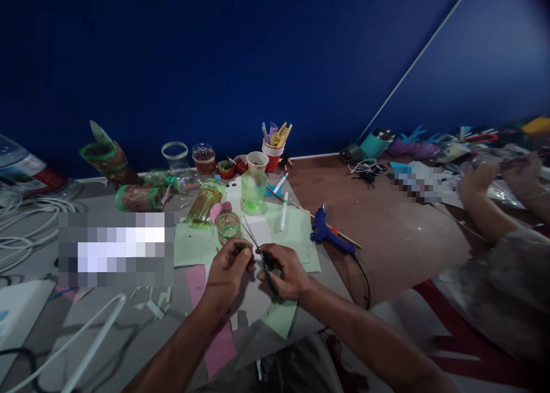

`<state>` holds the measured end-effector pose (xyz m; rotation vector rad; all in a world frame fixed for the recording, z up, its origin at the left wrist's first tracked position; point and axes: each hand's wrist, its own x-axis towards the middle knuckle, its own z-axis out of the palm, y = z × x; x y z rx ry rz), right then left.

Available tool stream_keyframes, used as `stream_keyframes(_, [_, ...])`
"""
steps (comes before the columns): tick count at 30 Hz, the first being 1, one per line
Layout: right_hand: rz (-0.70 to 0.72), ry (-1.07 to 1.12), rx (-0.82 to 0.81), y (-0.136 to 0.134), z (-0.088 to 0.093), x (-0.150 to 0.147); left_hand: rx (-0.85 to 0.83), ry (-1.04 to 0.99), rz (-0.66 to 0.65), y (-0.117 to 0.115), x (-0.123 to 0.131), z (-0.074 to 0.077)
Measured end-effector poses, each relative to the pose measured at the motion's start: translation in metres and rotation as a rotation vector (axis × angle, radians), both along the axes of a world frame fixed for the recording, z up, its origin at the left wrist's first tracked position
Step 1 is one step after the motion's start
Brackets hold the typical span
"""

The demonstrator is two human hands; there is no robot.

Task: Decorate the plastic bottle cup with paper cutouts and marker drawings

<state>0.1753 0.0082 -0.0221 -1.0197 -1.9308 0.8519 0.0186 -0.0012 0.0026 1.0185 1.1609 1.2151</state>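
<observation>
My right hand (283, 270) is closed around the black handles of a pair of scissors (250, 230), whose blades point up and away to the left. Close beside it, my left hand (231, 270) pinches with thumb and fingers; whatever it holds is too small to make out. Just beyond my left hand stands a clear cup with a green rim (228, 227), with a pink paper piece (220, 210) at its edge. Behind that are a green-tinted clear cup (253, 192) and a painted plastic bottle piece (205, 204). Light green paper (307, 244) and pink paper (221, 347) lie around my hands.
A blue glue gun (329, 232) with a cord lies to the right, near a white marker (284, 211). Cups stand along the wall, one red cup (272, 157) holding tools. Coiled white cable (26, 221) lies left. At far right are another person's hands (479, 178).
</observation>
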Motion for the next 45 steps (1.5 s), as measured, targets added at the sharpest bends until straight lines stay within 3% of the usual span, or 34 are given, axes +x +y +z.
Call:
stream_keyframes(8, [-0.133, 0.067, -0.099, 0.005, 0.003, 0.002, -0.033, 0.032, -0.021, 0.000, 0.002, -0.003])
stream_keyframes(15, [-0.267, -0.152, -0.041, 0.016, -0.006, 0.002, -0.014, 0.049, -0.064, -0.001, 0.000, -0.010])
stream_keyframes(21, [-0.288, -0.216, -0.004, 0.017, 0.002, 0.001, 0.273, 0.170, 0.266, -0.012, -0.004, 0.007])
stream_keyframes(24, [-0.335, -0.265, 0.018, 0.016, 0.008, 0.003, 0.397, 0.123, 0.381, -0.010, -0.006, 0.011])
stream_keyframes(27, [-0.338, -0.365, 0.003, 0.014, 0.016, 0.011, 0.423, 0.045, 0.491, 0.000, -0.010, 0.008])
stream_keyframes(31, [-0.339, -0.502, -0.040, 0.008, 0.029, 0.029, 0.352, 0.086, 0.590, 0.014, -0.018, -0.005])
stream_keyframes(39, [-0.302, -1.000, -0.187, 0.009, 0.049, 0.045, 0.166, 0.432, 0.476, 0.021, -0.019, -0.022])
stream_keyframes(45, [-0.239, -1.131, -0.223, 0.016, 0.054, 0.034, 0.125, 0.653, 0.387, 0.027, -0.023, -0.026])
